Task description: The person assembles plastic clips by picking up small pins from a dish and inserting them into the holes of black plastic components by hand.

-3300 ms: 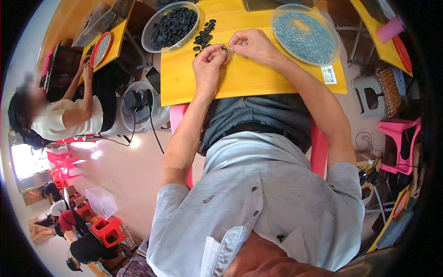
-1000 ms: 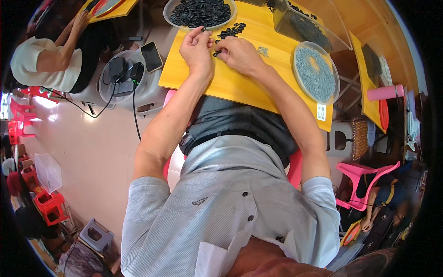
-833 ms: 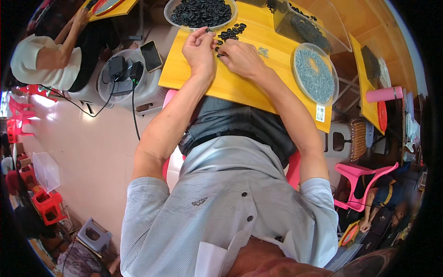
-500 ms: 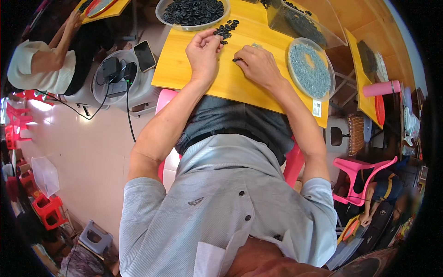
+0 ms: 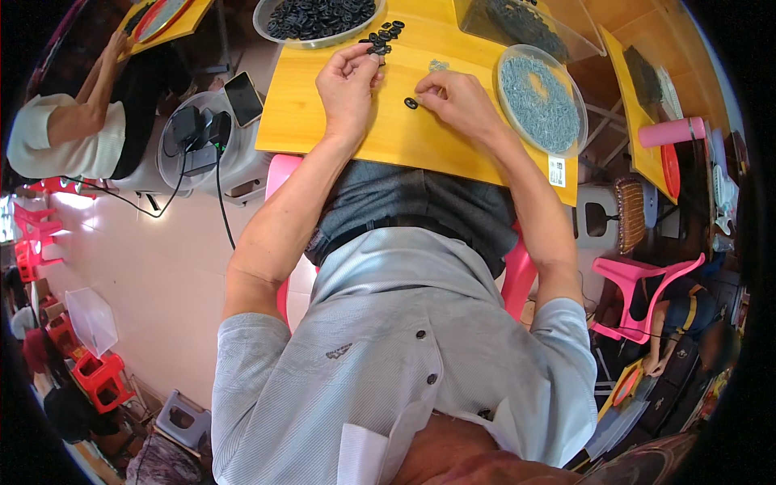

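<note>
At the near side of a small pile of black oval plastic pieces (image 5: 385, 34), my left hand (image 5: 347, 90) has its fingers curled together. Whatever is in its fingertips is too small to make out. My right hand (image 5: 459, 103) rests low over the yellow table, thumb and fingers drawn together. Just left of its fingertips, one black oval piece with a slot (image 5: 411, 103) lies flat on the table. I cannot tell whether the right hand pinches anything. Beyond the right hand lies a little heap of small silvery screws (image 5: 438, 65).
A round clear tub of black pieces (image 5: 317, 18) stands at the far left of the yellow table (image 5: 323, 113). A round tray of silvery screws (image 5: 540, 101) and a clear bin (image 5: 517, 28) stand at the right. A phone (image 5: 242, 99) lies left of the table. Another person (image 5: 77, 133) works beyond.
My right fingers have come off the black oval piece, which now shows on the table beside them. My left hand stays by the pile. The whole view has shifted slightly.
</note>
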The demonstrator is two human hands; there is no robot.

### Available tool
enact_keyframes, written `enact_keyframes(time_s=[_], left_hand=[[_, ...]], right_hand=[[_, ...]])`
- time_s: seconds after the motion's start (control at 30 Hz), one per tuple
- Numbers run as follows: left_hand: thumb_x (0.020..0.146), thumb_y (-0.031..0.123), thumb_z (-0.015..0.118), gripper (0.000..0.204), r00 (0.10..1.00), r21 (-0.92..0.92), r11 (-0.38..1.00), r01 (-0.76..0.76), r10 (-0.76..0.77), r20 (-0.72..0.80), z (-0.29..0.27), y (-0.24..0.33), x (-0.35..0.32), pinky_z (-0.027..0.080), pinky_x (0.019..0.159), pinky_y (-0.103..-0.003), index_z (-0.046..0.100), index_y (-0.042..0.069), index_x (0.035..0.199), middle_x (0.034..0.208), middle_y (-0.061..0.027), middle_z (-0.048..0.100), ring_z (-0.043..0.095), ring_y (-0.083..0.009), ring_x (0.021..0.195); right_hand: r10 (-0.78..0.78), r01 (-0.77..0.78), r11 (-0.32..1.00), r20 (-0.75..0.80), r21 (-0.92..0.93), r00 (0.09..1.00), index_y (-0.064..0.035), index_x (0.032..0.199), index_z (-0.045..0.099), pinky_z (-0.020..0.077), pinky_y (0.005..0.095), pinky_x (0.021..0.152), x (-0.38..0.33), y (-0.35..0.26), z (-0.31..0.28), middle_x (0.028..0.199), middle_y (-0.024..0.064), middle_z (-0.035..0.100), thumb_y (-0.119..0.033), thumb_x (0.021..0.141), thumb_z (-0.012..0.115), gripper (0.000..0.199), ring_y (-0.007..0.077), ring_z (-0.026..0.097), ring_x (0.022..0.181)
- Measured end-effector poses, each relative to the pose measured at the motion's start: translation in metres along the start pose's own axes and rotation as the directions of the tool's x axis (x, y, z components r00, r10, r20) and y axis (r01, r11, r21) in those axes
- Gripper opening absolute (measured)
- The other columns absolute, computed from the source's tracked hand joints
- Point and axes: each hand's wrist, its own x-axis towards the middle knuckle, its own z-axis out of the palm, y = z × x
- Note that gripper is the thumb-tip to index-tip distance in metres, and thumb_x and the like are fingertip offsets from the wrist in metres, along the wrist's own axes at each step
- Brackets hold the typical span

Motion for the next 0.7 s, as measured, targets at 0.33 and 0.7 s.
enact_keyframes(time_s=[0.33,0.7], left_hand=[[0.094,0.001,0.065,0.020,0.986,0.046,0.995,0.087,-0.093,0.139,0.001,-0.002,-0.004,0.054,0.071,-0.025,0.062,-0.006,0.112,0.097,-0.0141,0.072,0.069,-0.0154,0.079],[0.094,0.002,0.067,0.014,0.940,0.117,0.959,0.257,-0.277,0.198,0.009,-0.002,-0.013,0.056,0.074,-0.025,0.064,-0.006,0.106,0.097,-0.0138,0.072,0.069,-0.0166,0.081]], right_hand=[[-0.096,0.096,0.995,-0.016,0.011,0.995,0.0021,0.094,0.070,0.0522,0.0389,0.076,-0.002,-0.007,0.010,0.085,0.0159,0.069,-0.011,0.082,0.070,0.018,0.0298,0.068,0.080],[0.188,-0.067,0.524,-0.039,0.849,0.981,0.0046,0.110,0.064,0.0525,0.0248,0.075,0.009,0.015,-0.007,0.092,0.0082,0.069,-0.004,0.091,0.066,0.021,0.0137,0.067,0.080]])
